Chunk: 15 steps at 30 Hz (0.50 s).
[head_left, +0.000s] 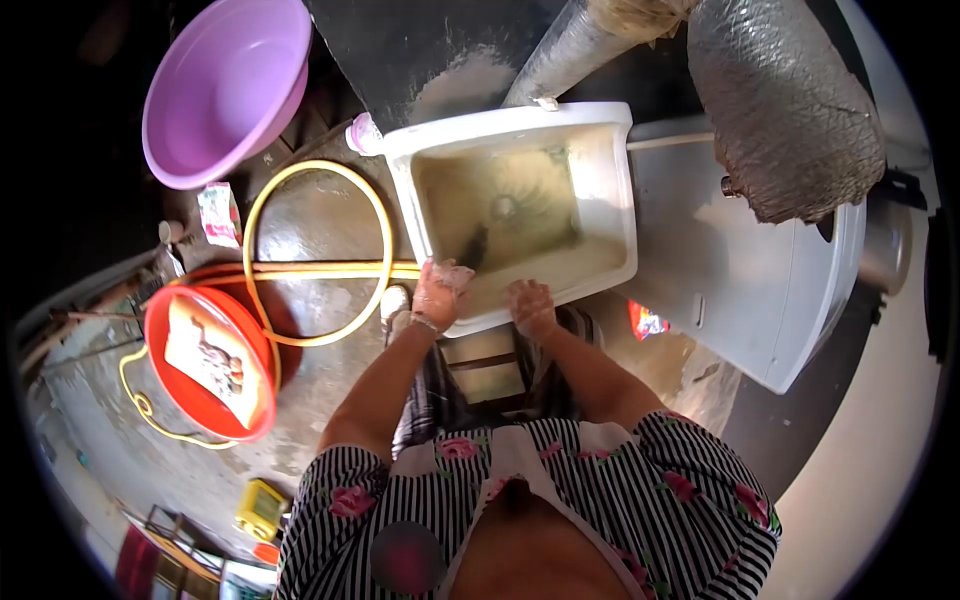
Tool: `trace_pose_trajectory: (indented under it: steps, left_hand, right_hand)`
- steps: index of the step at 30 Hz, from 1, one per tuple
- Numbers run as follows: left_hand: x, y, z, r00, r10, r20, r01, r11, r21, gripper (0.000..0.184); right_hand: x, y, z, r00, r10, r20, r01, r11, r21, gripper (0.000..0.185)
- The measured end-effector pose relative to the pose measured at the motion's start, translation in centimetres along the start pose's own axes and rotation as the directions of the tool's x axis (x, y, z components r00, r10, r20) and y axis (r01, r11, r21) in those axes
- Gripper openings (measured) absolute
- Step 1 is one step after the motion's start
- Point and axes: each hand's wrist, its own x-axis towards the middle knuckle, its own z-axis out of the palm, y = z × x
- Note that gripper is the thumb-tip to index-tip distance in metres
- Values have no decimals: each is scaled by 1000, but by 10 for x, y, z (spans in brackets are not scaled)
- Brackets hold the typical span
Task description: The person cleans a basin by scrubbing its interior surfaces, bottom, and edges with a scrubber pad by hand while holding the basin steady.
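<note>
Basin (629, 220), white and holding cloudy water (545, 225), stands before the person (600, 490), probably for easy reach. Left hand (438, 293) bends over its near-left corner; right hand (533, 306) rests by its near rim; whether either grips anything, one cannot tell. Yellow hose (322, 165) loops to its left, perhaps for ready water.

And here's the grey floor (295, 412), shiny in patches! A yellow hose (388, 240) loops across it, red basin (180, 392) right beside, yellow container (260, 508) apart, bright packet (648, 320) over right!
</note>
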Motion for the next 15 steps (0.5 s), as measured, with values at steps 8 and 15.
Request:
trace_pose_trajectory:
  steps: [8, 15]
  left_hand:
    - [4, 9, 1, 925, -2, -381, -3, 1000, -11, 30]
    - [4, 6, -7, 908, -19, -419, 38, 999, 36, 27]
  right_hand:
    - [1, 1, -12, 947, -123, -297, 132, 991, 12, 12]
    - [16, 1, 20, 868, -39, -494, 116, 985, 126, 18]
